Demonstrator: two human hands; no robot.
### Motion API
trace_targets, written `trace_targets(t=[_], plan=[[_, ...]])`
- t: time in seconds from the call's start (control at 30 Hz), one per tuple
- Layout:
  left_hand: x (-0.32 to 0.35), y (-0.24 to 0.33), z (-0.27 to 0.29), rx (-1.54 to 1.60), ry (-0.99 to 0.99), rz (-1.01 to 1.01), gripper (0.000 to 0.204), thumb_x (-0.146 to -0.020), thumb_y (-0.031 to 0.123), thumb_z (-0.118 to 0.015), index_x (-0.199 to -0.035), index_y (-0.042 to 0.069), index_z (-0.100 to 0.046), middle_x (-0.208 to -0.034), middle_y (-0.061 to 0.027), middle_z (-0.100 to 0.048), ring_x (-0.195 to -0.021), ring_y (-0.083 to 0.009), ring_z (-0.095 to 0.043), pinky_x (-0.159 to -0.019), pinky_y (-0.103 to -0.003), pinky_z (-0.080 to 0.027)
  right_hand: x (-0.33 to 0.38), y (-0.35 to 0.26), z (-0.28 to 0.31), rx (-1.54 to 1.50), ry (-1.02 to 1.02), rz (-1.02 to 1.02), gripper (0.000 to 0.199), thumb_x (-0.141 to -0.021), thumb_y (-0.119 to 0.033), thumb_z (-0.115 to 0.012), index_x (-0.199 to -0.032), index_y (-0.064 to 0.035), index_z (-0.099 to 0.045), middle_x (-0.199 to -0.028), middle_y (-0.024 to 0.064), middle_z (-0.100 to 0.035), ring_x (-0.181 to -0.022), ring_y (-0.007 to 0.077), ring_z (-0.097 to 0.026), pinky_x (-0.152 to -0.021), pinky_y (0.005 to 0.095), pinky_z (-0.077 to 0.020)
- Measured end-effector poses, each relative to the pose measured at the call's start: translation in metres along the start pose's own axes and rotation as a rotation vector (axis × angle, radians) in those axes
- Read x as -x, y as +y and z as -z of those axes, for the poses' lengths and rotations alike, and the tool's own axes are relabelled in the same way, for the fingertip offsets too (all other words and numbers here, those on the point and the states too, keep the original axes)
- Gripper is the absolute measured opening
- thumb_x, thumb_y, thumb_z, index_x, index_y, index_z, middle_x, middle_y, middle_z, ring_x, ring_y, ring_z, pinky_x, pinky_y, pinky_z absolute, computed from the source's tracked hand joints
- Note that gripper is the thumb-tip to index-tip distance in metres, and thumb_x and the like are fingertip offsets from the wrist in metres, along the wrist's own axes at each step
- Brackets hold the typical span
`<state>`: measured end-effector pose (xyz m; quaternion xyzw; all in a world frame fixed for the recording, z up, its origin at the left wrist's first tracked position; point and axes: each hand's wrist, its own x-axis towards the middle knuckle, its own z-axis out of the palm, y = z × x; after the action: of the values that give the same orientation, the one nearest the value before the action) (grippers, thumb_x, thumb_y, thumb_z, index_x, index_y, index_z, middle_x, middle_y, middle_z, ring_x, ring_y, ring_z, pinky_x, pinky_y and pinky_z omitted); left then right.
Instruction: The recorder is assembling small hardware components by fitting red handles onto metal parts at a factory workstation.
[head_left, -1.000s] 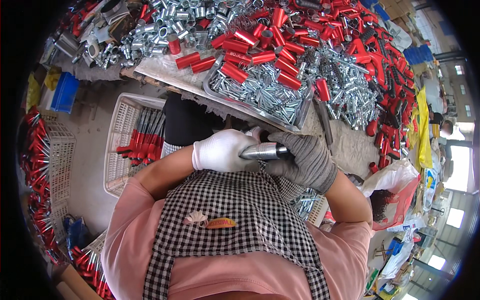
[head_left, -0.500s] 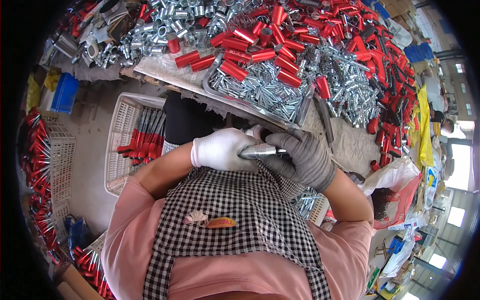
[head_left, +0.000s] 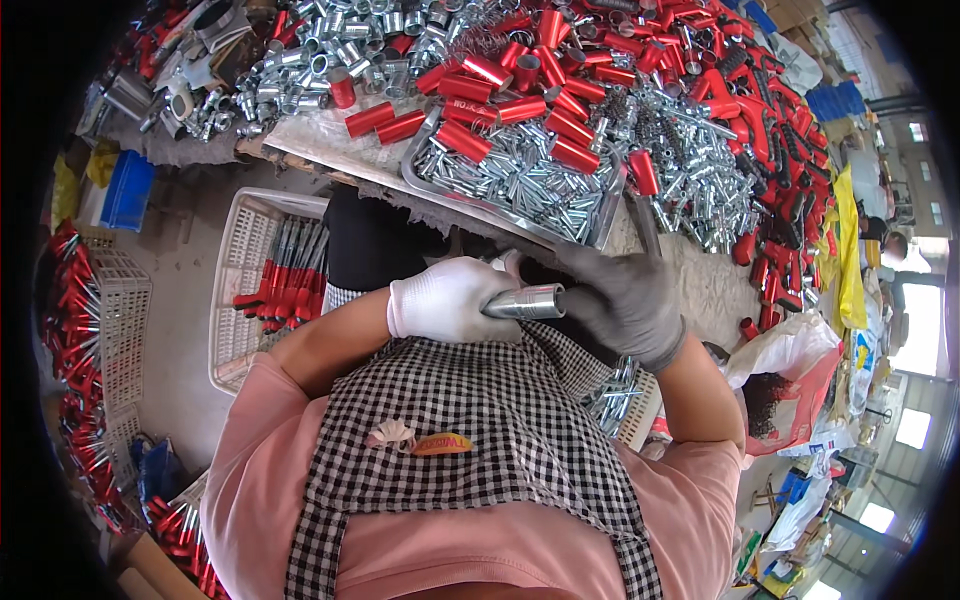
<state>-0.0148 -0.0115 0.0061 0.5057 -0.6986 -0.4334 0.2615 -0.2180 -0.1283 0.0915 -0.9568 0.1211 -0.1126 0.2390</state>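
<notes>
My left hand (head_left: pixel 448 300), in a white glove, is closed around a shiny silver metal sleeve (head_left: pixel 540 302). The sleeve lies almost level in front of my checked apron, its round open end pointing right. Just beyond that end is my right hand (head_left: pixel 630 300) in a grey glove, smeared by motion and apart from the sleeve; whether its fingers hold anything does not show. Ahead of both hands, a metal tray (head_left: pixel 415 178) on the bench carries many small silver pins (head_left: pixel 510 190), with red tubes (head_left: pixel 466 142) lying over them.
Silver rings (head_left: pixel 330 65) heap at the bench's far left, red-and-black handles (head_left: pixel 765 130) at its right. A white crate (head_left: pixel 228 345) with red-handled tools stands at my left, beside stacked crates (head_left: pixel 122 330). A red and white sack (head_left: pixel 790 385) sits at my right.
My right hand has come away from the sleeve's end and shifted right, exposing the open end. My left hand keeps its hold on the sleeve.
</notes>
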Motion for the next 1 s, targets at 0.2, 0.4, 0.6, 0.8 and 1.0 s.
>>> trace_targets(t=[0.2, 0.4, 0.6, 0.8, 1.0], plan=[[-0.001, -0.003, 0.002, -0.005, 0.019, -0.005, 0.032, -0.077, 0.031, -0.077, -0.086, 0.003, -0.064, -0.073, -0.0190, -0.063, -0.069, -0.0356, -0.065, -0.064, -0.042, -0.051, 0.002, 0.013, -0.014, -0.142, 0.252, 0.088, 0.063, -0.078, -0.026, -0.082, -0.131, -0.0061, -0.056, -0.083, 0.0108, -0.072, -0.070, 0.0282, -0.071, -0.064, 0.0353, -0.0578], [0.002, -0.001, 0.006, 0.044, 0.057, 0.000, 0.031, -0.076, 0.029, -0.077, -0.087, 0.002, -0.065, -0.073, -0.0191, -0.063, -0.069, -0.0358, -0.065, -0.064, -0.042, -0.051, 0.016, 0.026, -0.023, -0.237, 0.096, 0.111, 0.068, -0.074, -0.013, -0.084, -0.134, -0.0044, -0.054, -0.096, 0.0128, -0.071, -0.077, 0.0284, -0.070, -0.071, 0.0377, -0.0566], [0.003, -0.004, 0.000, 0.038, 0.056, -0.033, 0.032, -0.077, 0.029, -0.077, -0.092, 0.003, -0.066, -0.074, -0.0176, -0.064, -0.070, -0.0341, -0.066, -0.066, -0.041, -0.052, 0.003, 0.018, -0.024, -0.061, 0.127, 0.290, 0.059, -0.077, -0.022, -0.082, -0.128, -0.0067, -0.059, -0.100, 0.0096, -0.073, -0.087, 0.0325, -0.073, -0.073, 0.0378, -0.0588], [0.002, -0.002, 0.001, 0.008, 0.008, -0.004, 0.032, -0.077, 0.030, -0.077, -0.093, 0.003, -0.066, -0.073, -0.0170, -0.065, -0.070, -0.0332, -0.067, -0.066, -0.041, -0.053, 0.012, 0.015, -0.020, -0.133, 0.147, 0.089, 0.055, -0.077, -0.019, -0.081, -0.126, -0.0045, -0.061, -0.107, 0.0129, -0.071, -0.089, 0.0305, -0.072, -0.074, 0.0375, -0.0575], [0.002, -0.005, -0.008, -0.015, 0.052, -0.077, 0.033, -0.077, 0.030, -0.077, -0.091, 0.003, -0.065, -0.071, -0.0167, -0.064, -0.068, -0.0327, -0.066, -0.065, -0.041, -0.053, 0.013, 0.012, -0.013, -0.306, -0.029, -0.118, 0.063, -0.073, -0.025, -0.083, -0.127, -0.0031, -0.060, -0.104, 0.0139, -0.071, -0.091, 0.0302, -0.071, -0.079, 0.0357, -0.0557]])
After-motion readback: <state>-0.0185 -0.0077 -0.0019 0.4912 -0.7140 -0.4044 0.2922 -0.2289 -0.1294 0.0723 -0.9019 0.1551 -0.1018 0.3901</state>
